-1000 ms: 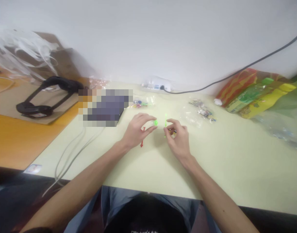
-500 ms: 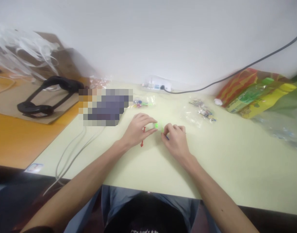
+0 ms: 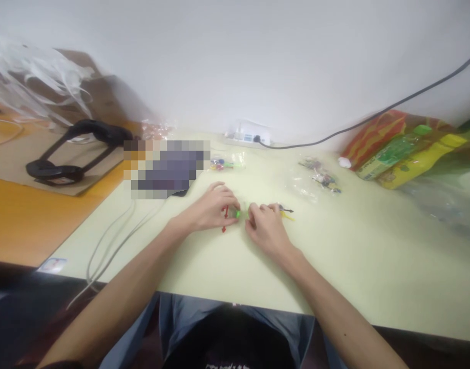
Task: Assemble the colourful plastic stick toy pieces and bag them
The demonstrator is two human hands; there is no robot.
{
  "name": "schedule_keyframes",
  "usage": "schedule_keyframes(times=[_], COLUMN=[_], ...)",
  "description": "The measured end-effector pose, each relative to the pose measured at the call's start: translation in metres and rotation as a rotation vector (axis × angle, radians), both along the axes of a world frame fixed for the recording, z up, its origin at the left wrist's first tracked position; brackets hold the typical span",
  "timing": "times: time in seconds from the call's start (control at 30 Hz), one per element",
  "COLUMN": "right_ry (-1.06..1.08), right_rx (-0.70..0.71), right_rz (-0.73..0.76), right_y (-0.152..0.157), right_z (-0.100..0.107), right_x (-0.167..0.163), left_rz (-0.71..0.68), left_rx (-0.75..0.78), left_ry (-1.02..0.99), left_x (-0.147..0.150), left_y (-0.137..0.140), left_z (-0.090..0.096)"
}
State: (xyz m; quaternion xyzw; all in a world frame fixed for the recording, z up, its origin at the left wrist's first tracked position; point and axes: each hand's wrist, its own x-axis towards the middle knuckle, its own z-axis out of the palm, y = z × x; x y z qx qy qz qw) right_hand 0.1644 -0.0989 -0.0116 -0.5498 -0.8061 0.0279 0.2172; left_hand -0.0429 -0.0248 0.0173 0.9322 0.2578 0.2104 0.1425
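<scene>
A pale table (image 3: pixel 354 256) stands against a white wall (image 3: pixel 235 61).

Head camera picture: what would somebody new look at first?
Probably the left hand and right hand, close together over the middle of the pale table. A bright green piece glows at the left fingers, with a red piece partly hidden by that hand. Then maybe the yellow bottle at the right, or the black frame on cardboard at the left.

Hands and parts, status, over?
Left hand: green piece in grip. Right hand: curled, hold unclear. Red piece partly behind left hand.
</scene>
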Motion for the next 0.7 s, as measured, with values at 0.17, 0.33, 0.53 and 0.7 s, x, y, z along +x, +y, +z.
schedule_keyframes(times=[0.17,0.33,0.53,0.7], right_ry=[0.098,0.184,-0.072,-0.096], right_rx=[-0.043,0.038,-0.019,-0.170], right_rz=[0.059,0.030,0.084,0.118], right_y=[-0.001,0.001,0.007,0.007], right_z=[0.007,0.028,0.029,0.025], right_x=[-0.002,0.031,0.075,0.067], left_rz=[0.010,0.014,0.072,0.065], left_rx=[-0.020,-0.012,0.059,0.101], left_ry=[0.040,0.024,-0.132,-0.194], left_x=[-0.004,-0.004,0.011,0.020], left_y=[0.000,0.000,-0.008,-0.014], left_z=[0.002,0.005,0.003,-0.001])
